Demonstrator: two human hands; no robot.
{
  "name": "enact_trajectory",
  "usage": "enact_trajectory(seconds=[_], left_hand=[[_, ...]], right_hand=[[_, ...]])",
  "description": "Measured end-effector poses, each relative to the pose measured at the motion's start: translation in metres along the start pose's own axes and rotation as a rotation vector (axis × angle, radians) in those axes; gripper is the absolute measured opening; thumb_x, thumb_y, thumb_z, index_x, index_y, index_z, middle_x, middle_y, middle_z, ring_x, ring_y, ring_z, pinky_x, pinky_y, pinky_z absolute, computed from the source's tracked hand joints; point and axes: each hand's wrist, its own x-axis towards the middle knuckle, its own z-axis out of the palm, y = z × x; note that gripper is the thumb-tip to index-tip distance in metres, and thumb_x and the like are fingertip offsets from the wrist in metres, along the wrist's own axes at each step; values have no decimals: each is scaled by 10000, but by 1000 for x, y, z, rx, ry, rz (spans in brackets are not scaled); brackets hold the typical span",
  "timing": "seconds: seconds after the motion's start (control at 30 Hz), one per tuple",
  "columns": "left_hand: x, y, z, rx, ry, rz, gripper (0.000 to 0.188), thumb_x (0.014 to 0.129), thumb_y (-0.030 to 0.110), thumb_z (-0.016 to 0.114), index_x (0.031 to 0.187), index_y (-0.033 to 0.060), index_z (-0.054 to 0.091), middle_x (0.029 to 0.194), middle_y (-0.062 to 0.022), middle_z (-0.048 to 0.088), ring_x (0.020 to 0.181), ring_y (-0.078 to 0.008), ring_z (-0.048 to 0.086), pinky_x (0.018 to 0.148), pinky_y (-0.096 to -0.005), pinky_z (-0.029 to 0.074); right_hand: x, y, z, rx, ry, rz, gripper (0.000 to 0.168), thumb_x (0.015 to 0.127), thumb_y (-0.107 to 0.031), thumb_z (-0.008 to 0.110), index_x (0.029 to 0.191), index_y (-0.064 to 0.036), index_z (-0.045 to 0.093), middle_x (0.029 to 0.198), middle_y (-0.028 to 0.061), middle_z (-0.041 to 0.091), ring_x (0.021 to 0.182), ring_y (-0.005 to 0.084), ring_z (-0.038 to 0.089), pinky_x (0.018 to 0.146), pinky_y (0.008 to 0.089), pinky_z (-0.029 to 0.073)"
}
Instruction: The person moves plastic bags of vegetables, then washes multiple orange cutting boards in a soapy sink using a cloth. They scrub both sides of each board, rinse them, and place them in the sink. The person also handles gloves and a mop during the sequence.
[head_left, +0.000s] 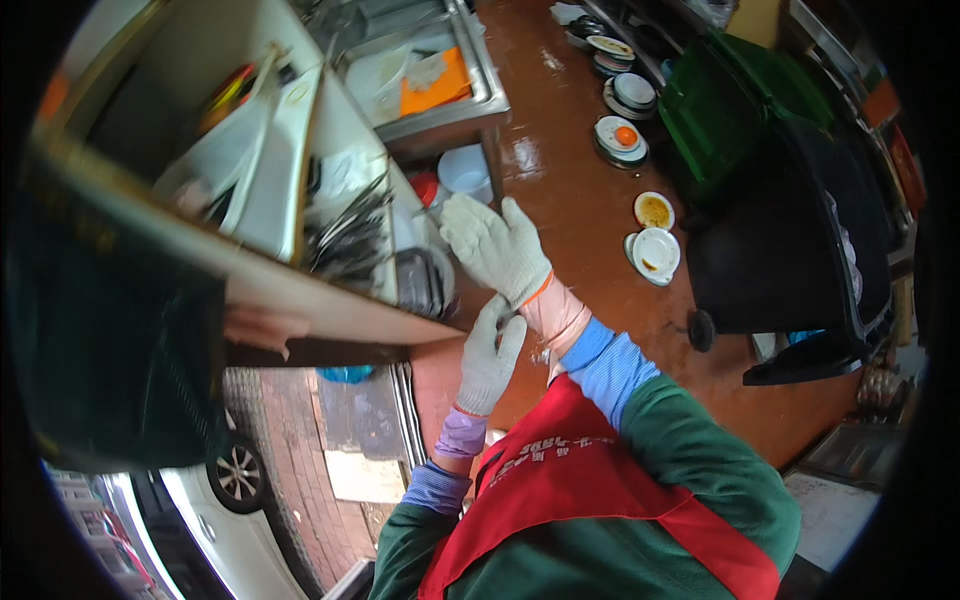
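My right hand (495, 247), in a whitish knitted glove with an orange hem, is spread with its palm facing up and holds nothing. Pink sleeve material lies below its cuff. My left hand (487, 364), in a similar glove, sits just below it with fingers apart; a fingertip meets the heel of the right glove, and whether it pinches the cuff there is unclear. Left of the hands, a pale open cabinet holds dark metal utensils (349, 240) and a white plastic tub (274, 187). Beyond my right hand are a whitish container (463, 171) and a red one (424, 187).
Stacked plates (621, 142) and used dishes (654, 255) lie on the wet brown floor (555, 195). A black wheeled bin (772, 247) with a green one behind stands right. A steel sink (487, 86) holds an orange item. A white car (217, 532) is outside, lower left.
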Motion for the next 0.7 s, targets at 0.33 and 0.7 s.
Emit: enact_trajectory(seconds=[0.33,0.7], left_hand=[[141,-17,137,483,49,163,207,868,234,483,912,50,568,780,-151,586,703,-321,572,615,-383,448],[277,-49,218,470,-462,360,120,676,213,583,664,94,577,614,-102,562,567,-306,569,493,-401,440]], right_hand=[[32,-184,-36,67,-58,-76,642,919,-478,221,1289,29,358,1272,168,444,1116,298,466,954,401,381],[100,-324,-1,-333,384,-124,597,929,-452,260,1234,33,427,1220,190,494,1112,296,489,933,424,400]])
